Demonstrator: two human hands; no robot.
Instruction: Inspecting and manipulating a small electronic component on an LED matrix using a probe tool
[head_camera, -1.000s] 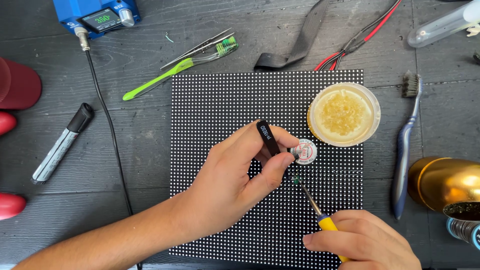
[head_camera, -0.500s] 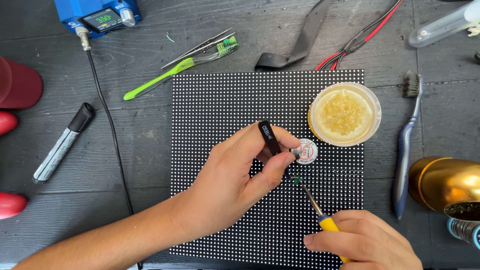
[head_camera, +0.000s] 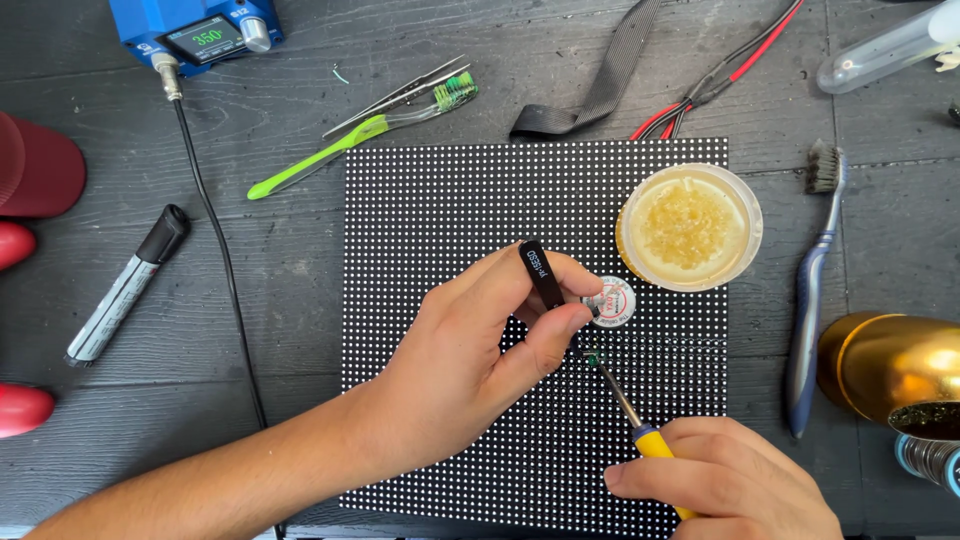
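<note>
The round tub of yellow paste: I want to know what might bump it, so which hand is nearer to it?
Left. The left hand, pinching black tweezers, sits just beside the tub of yellow paste, lower left. The right hand is farther below, holding the yellow-handled tool.

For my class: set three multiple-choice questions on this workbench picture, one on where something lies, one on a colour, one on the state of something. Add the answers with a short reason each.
1. Where does the round tub of yellow paste sit?
A. on the dotted black panel's upper right corner
B. beside the marker pen
C. under the blue unit

2. What colour is the grip of the iron in the right hand?
A. red
B. yellow
C. white

3. How does the left hand hold the black tweezers?
A. lying flat and loose
B. pinched between thumb and fingers
C. not touching

Answers: A, the tub overlaps the panel at that corner; B, yellow shows above the fist; B, thumb and fingers close round them.
</note>
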